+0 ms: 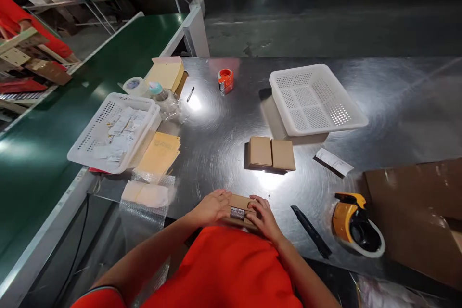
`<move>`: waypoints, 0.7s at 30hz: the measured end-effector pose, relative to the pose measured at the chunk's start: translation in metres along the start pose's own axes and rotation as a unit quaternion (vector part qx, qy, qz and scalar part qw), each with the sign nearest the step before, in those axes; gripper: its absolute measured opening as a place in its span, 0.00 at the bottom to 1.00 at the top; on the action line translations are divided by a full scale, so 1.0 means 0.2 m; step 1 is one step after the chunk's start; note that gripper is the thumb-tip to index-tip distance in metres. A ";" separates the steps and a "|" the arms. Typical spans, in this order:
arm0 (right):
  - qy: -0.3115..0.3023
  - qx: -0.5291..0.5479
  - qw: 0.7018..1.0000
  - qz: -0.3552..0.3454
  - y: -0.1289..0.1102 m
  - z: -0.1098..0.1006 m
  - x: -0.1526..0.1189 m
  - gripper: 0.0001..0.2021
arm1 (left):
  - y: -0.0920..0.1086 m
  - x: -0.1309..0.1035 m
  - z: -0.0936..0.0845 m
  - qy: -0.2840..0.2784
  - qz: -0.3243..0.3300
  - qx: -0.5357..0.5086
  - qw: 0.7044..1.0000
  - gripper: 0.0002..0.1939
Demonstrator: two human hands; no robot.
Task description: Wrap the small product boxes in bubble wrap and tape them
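A small brown cardboard box [238, 201] lies at the table's near edge, right against my body. Something dark and patterned [237, 212] shows at its middle, between my hands. My left hand [213, 208] holds the box's left end. On its right end, my right hand [264, 217] has its fingers curled over the cardboard. Two closed brown boxes [271, 153] stand side by side just beyond. A black cutter [311, 232] and a yellow tape dispenser [349, 224] lie to the right, near a white paper slip [334, 161].
An empty white basket [314, 101] sits at the back right, a basket of papers [115, 132] at the left. Yellow envelopes [159, 154], bubble wrap [147, 195] and an orange tape dispenser [225, 80] lie about. A large carton [411, 216] is at right; a green conveyor [108, 65] runs left.
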State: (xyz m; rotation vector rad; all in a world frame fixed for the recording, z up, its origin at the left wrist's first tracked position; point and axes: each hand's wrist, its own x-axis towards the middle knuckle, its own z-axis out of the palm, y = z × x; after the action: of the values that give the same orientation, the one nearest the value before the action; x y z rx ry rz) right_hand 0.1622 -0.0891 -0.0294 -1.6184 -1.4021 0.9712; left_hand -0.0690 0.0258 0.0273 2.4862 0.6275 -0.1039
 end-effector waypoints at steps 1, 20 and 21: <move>0.003 0.018 1.000 0.017 0.00 0.00 0.00 0.15 | 0.02 0.01 -0.01 -0.005 -0.010 0.014 1.000 0.29; 0.065 0.110 0.981 0.143 -0.14 0.19 0.02 0.18 | -0.07 -0.05 0.18 0.053 0.058 0.090 0.993 0.36; 0.063 0.100 0.984 0.136 -0.14 0.19 0.03 0.18 | -0.10 -0.07 0.18 0.059 0.068 0.087 0.992 0.35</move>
State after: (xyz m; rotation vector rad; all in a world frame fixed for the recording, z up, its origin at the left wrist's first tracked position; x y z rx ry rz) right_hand 0.1164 -0.0773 -0.0194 -1.7138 -0.9817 1.1061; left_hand -0.0873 0.0144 -0.0100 2.7123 0.5134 0.0437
